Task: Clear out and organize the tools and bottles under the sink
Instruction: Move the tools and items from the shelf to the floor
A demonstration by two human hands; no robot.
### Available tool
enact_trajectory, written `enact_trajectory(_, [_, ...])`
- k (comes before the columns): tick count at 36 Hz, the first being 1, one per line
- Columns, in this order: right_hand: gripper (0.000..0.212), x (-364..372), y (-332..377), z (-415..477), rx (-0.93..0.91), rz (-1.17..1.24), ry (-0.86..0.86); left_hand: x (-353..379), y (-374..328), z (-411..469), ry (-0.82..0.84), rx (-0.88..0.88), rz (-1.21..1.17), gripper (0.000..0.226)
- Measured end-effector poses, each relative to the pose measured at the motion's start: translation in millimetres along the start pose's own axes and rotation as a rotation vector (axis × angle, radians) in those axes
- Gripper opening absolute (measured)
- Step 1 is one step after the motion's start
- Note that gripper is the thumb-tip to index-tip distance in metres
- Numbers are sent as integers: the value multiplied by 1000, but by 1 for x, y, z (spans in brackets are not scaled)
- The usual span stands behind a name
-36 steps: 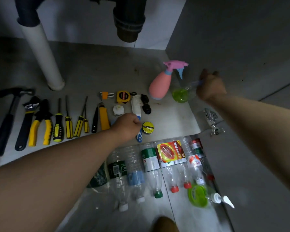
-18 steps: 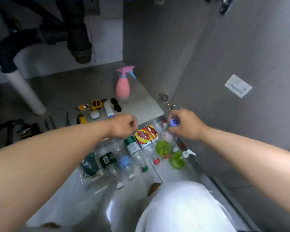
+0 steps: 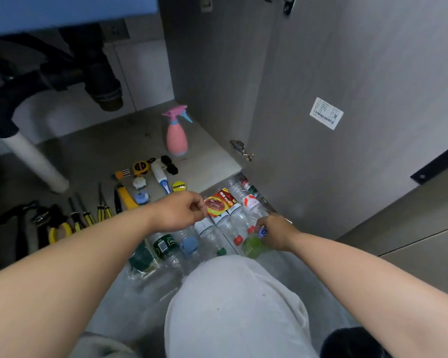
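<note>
Small clear green-filled bottle (image 3: 252,245), clamped in the right hand (image 3: 274,232), now well away from the pink plastic spray bottle (image 3: 177,136): cleared.

Tools (image 3: 75,218) in a row on the cabinet floor (image 3: 93,151), pink spray bottle (image 3: 177,136) upright behind; clear bottles (image 3: 233,215) lie side by side outside; my right hand (image 3: 276,233) grips the green bottle (image 3: 252,245).

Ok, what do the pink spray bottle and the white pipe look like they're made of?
Pink spray bottle: likely opaque plastic, smooth satin finish, with a moulded pink-and-blue trigger head. White pipe: probably PVC plastic, smooth and uniformly white, fitted into a black bend.
</note>
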State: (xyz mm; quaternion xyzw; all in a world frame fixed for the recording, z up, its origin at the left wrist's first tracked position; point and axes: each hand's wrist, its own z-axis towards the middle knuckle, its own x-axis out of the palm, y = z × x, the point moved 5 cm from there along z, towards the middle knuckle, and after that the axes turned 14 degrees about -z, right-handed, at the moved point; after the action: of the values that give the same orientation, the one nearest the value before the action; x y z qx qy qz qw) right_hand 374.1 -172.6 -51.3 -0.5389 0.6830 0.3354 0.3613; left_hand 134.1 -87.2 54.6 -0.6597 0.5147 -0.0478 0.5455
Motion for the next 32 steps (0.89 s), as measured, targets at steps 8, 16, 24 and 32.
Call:
enact_trajectory(8, [40,-1,1,13,-8,-49,19,-15,11,7,-39,-15,-40,6])
enact_trajectory(16, [51,-42,23,25,-12,-340,23,-46,22,16,-197,-44,-55,11])
enact_trajectory(24, [58,-147,104,109,-168,-245,-240,-84,89,13,-461,-232,-108,17])
enact_trajectory(32, [86,-216,189,227,-265,-163,-368,-106,146,23,-645,-254,-358,18])
